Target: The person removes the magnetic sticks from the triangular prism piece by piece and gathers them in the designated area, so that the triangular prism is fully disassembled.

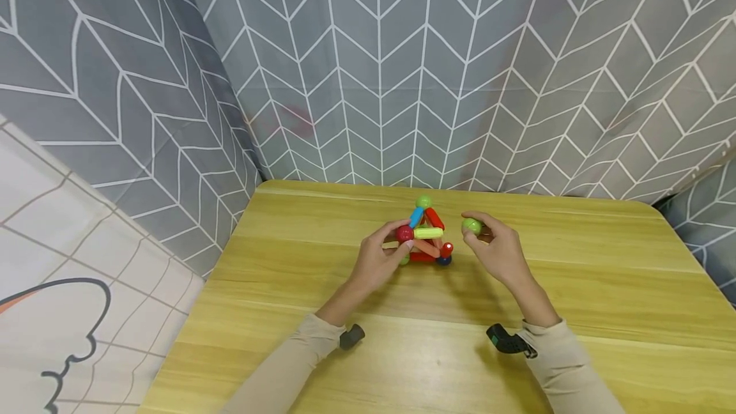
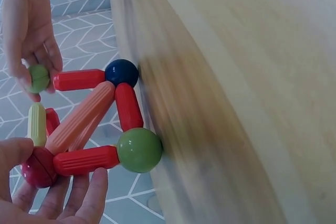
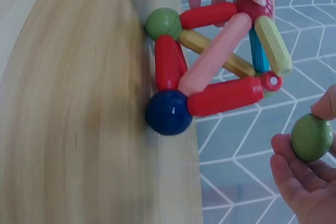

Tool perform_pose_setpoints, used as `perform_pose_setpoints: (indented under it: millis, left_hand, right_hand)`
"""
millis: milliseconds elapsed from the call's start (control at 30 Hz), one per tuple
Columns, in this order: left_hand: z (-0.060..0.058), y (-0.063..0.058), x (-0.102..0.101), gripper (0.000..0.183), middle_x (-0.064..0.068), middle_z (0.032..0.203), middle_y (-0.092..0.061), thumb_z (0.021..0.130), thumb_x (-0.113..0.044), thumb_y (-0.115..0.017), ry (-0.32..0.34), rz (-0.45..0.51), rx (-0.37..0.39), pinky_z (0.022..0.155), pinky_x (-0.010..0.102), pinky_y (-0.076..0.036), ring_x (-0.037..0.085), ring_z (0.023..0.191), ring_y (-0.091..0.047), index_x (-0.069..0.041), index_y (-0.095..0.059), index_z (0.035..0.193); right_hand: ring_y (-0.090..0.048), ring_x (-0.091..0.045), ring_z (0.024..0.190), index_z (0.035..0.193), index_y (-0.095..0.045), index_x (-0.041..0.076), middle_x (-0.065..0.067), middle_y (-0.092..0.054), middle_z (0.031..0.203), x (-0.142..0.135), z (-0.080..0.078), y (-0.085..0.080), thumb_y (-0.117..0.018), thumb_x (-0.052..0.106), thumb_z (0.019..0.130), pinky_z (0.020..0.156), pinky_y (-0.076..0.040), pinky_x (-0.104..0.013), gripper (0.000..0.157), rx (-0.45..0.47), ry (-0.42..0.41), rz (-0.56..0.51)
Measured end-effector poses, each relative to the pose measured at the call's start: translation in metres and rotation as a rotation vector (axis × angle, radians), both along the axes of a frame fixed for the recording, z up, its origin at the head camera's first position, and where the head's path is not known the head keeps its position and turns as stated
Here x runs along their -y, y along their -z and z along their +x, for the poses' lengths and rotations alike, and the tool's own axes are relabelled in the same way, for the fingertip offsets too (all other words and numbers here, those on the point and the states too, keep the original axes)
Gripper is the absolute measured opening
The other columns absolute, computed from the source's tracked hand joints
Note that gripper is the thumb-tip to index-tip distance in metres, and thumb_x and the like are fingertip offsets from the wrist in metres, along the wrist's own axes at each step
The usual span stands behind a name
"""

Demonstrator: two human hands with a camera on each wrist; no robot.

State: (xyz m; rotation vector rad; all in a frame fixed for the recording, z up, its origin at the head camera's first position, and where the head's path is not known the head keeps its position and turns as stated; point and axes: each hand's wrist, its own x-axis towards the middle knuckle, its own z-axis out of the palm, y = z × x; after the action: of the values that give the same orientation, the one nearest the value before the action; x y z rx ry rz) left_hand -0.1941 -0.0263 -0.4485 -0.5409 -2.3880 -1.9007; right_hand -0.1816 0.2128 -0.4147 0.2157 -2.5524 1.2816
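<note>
My left hand [image 1: 374, 262] pinches the red ball [image 1: 405, 234] on top of a magnetic stick-and-ball frame. From that ball a pale yellow stick [image 1: 428, 233] points right, its far end bare. Lower down are a navy ball [image 2: 122, 73] and a green ball [image 2: 139, 150], joined by a red stick [image 2: 129, 106]; a salmon stick [image 3: 216, 53] runs from navy to red. Another red stick [image 3: 226, 96] rises from the navy ball with a free tip. To the right, my right hand [image 1: 506, 253] holds a loose green ball [image 1: 472, 227] between thumb and fingers, apart from the frame.
The frame stands on a wooden table [image 1: 276, 260], toward its back edge. A further green ball [image 1: 423, 201] sits at the frame's rear, joined to blue and red sticks. Grey patterned curtain [image 1: 391, 69] hangs behind the table. Dark wrist cameras [image 1: 508, 340] are on both forearms.
</note>
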Motion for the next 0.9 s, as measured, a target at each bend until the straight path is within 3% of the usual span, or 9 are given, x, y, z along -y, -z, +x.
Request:
perform_pose_setpoints:
  millis: [133,233,333,433,533,700,767,900]
  left_hand:
    - [-0.001,0.0,0.002,0.04,0.013,0.127,-0.067,0.095,-0.014,-0.07,0.003,0.0,0.008,0.083,0.03,-0.061,0.029,0.113,-0.066,-0.015,-0.063,0.134]
    - [-0.001,0.0,0.002,0.041,0.013,0.128,-0.067,0.094,-0.014,-0.07,0.003,0.0,0.016,0.084,0.031,-0.061,0.029,0.114,-0.066,-0.015,-0.062,0.135]
    - [-0.001,0.0,0.001,0.043,0.015,0.129,-0.066,0.095,-0.012,-0.07,0.003,0.0,0.02,0.085,0.032,-0.061,0.031,0.115,-0.065,-0.012,-0.061,0.137]
    - [-0.001,-0.001,0.0,0.044,0.019,0.13,-0.065,0.095,-0.008,-0.068,0.004,-0.008,0.027,0.084,0.032,-0.061,0.034,0.115,-0.065,-0.007,-0.059,0.138]
    - [0.004,-0.013,0.0,0.043,0.022,0.128,-0.065,0.095,-0.005,-0.067,0.011,-0.017,0.034,0.083,0.031,-0.061,0.036,0.114,-0.064,-0.001,-0.058,0.137]
    - [0.016,-0.033,0.002,0.04,0.024,0.126,-0.065,0.095,-0.004,-0.066,0.018,0.001,0.033,0.083,0.031,-0.061,0.039,0.113,-0.064,0.001,-0.059,0.134]
    - [0.017,-0.033,0.002,0.041,0.024,0.127,-0.065,0.095,-0.004,-0.066,0.018,0.004,0.031,0.083,0.032,-0.061,0.039,0.114,-0.064,0.001,-0.059,0.135]
    - [0.017,-0.034,0.002,0.042,0.024,0.128,-0.065,0.095,-0.005,-0.066,0.022,-0.008,0.035,0.084,0.032,-0.061,0.039,0.114,-0.064,0.001,-0.058,0.136]
  right_hand:
    - [-0.062,0.007,0.091,0.129,-0.064,0.003,-0.022,-0.07,0.119,-0.006,0.001,0.001,-0.061,0.01,0.097,0.075,-0.049,-0.004,0.033,0.031,0.002,-0.022]
    - [-0.056,0.017,0.09,0.132,-0.062,0.002,-0.024,-0.068,0.123,-0.009,0.001,0.003,-0.062,0.016,0.099,0.078,-0.048,-0.003,0.036,0.071,-0.004,-0.064]
    - [-0.057,0.016,0.093,0.133,-0.06,0.001,-0.023,-0.067,0.126,-0.011,0.001,0.005,-0.065,0.022,0.098,0.081,-0.048,-0.003,0.041,0.118,0.001,-0.103]
    - [-0.063,0.001,0.103,0.134,-0.058,0.002,-0.021,-0.066,0.13,-0.013,0.001,0.007,-0.068,0.025,0.097,0.082,-0.049,-0.005,0.045,0.157,0.009,-0.132]
    - [-0.065,-0.011,0.109,0.134,-0.057,0.001,-0.02,-0.065,0.131,-0.014,0.001,0.01,-0.07,0.024,0.095,0.082,-0.05,-0.006,0.047,0.177,0.011,-0.148]
    - [-0.06,0.01,0.1,0.133,-0.057,-0.003,-0.021,-0.065,0.129,-0.017,0.001,0.017,-0.073,0.021,0.093,0.083,-0.05,-0.006,0.049,0.158,0.011,-0.183]
    - [-0.056,0.017,0.096,0.132,-0.058,-0.004,-0.022,-0.065,0.129,-0.018,0.0,0.02,-0.073,0.021,0.093,0.082,-0.05,-0.006,0.049,0.157,0.014,-0.191]
    - [-0.057,0.017,0.095,0.133,-0.059,-0.002,-0.024,-0.064,0.132,-0.02,-0.001,0.024,-0.073,0.02,0.093,0.082,-0.051,-0.007,0.048,0.196,0.018,-0.211]
